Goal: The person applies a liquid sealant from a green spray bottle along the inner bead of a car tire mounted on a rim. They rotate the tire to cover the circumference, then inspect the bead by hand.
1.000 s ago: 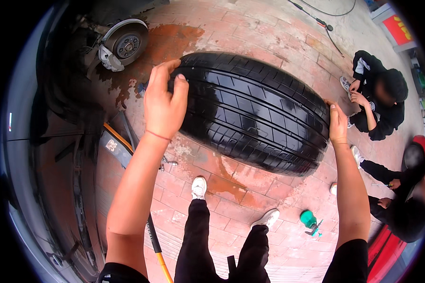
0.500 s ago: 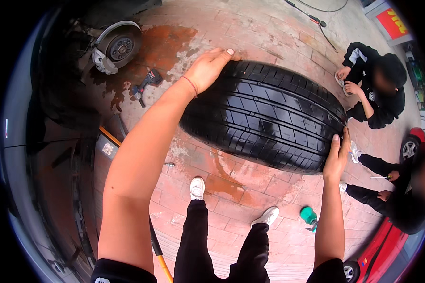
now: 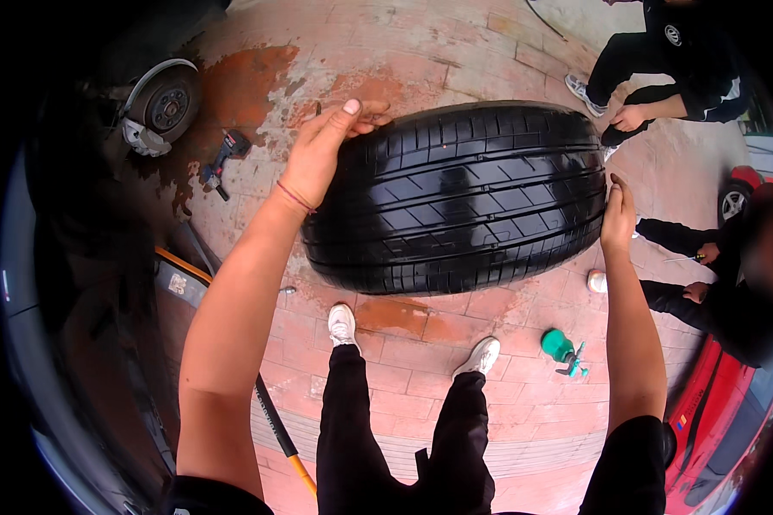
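A wet, black car tyre is in front of me between my two hands, its tread toward me and shining. My left hand is at its far left edge, with the thumb on top and the fingers partly hidden behind. Against the right sidewall presses my right hand, fingers pointing away from me. Both hands hold the tyre from its sides. The side faces of the tyre are mostly out of sight, so I cannot see a rim.
At left, a dark car has a bare brake disc. A cordless impact wrench and an orange-black jack handle lie nearby. A green spray bottle is on the brick floor. Co-workers and a red toy car are at right.
The tyre has turned to lie more level across my view, its right end swinging away from me. Both hands have moved with it. The crouching co-worker at upper right has risen.
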{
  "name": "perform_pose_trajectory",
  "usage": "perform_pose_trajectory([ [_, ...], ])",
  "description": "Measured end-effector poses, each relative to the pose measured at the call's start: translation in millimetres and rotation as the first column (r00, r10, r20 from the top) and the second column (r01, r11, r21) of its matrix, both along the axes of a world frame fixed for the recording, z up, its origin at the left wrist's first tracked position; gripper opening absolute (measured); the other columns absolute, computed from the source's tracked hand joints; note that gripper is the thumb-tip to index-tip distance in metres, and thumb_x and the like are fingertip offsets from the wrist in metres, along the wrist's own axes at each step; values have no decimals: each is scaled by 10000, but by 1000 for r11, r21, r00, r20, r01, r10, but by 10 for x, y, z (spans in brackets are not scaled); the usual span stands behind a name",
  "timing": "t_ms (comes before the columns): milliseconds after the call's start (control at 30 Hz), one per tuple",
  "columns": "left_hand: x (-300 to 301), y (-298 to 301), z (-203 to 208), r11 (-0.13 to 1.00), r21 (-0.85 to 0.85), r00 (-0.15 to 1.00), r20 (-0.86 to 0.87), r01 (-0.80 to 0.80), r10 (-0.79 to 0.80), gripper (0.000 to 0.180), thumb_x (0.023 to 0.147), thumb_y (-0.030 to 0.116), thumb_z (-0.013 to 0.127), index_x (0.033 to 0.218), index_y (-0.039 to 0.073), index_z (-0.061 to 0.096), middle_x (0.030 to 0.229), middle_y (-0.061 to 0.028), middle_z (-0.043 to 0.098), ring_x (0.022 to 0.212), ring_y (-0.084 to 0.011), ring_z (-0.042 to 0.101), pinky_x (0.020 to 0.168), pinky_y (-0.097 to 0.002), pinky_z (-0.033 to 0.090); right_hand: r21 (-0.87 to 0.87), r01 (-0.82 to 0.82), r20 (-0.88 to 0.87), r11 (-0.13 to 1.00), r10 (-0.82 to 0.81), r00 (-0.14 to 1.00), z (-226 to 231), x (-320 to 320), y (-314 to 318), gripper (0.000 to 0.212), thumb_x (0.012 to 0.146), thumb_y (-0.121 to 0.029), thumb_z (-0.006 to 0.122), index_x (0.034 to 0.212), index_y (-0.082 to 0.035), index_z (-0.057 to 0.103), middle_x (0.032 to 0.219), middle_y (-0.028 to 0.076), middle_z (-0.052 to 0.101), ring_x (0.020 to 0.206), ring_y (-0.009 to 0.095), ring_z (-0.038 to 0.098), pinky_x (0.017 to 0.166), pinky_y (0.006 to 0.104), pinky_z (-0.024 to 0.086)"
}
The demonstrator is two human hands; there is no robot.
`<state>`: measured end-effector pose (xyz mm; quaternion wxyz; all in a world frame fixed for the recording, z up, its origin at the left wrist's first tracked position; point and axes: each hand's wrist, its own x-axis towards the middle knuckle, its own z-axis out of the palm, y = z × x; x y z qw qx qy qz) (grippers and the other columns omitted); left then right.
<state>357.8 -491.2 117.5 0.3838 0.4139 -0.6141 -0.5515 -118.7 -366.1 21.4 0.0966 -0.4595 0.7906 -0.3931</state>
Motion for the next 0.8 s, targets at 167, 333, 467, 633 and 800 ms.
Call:
perform_pose_trajectory([
  [167, -376, 416, -57, 997, 73, 973, -230, 34, -17, 629, 1052, 496, 416, 1309, -48, 598, 1215, -194, 686, 1198, -241, 587, 1059, -348, 389, 109, 343, 723, 933, -311, 617, -550, 82, 1016, 639, 1027, -520, 484, 1374, 15, 520, 1290, 147, 618, 1176, 273, 595, 977, 413, 469],
  [333, -553, 847, 8, 993, 16, 963, -245, 120, -112, 615, 1059, 475, 420, 1312, -58, 592, 1302, -204, 648, 1239, -257, 568, 1095, -375, 379, 82, 106, 996, 991, -85, 29, -544, 1378, 1897, 698, 1036, -603, 418, 1436, -33, 461, 1335, 113, 594, 1170, 253, 581, 980, 447, 474],
  [467, -700, 1100, -3, 964, 13, 915, -319, 265, -247, 634, 1058, 495, 424, 1324, -57, 589, 1379, -210, 599, 1332, -289, 518, 1154, -410, 339, -77, 311, 986, 947, 119, -119, -295, 1907, 1720, 601, 1065, -535, 384, 1461, -94, 480, 1459, 68, 551, 1347, 276, 504, 1127, 462, 397],
  [633, -1153, 1476, -67, 905, -79, 853, -309, 418, -421, 532, 1022, 397, 577, 1356, -17, 592, 1483, -229, 503, 1413, -339, 454, 1188, -434, 299, -136, 375, 957, 917, 219, -189, -452, 1634, 1835, 625, 1055, -535, 402, 1493, -92, 458, 1498, 86, 520, 1373, 293, 490, 1151, 455, 396],
  [800, -1469, 1941, -158, 865, -156, 840, -211, 476, -500, 615, 976, 424, 627, 1354, -57, 569, 1490, -280, 469, 1425, -395, 439, 1180, -462, 317, -159, 377, 971, 912, 214, -108, -564, 1346, 2150, 712, 1032, -603, 356, 1525, -95, 428, 1521, 108, 503, 1372, 317, 498, 1163, 469, 400],
])
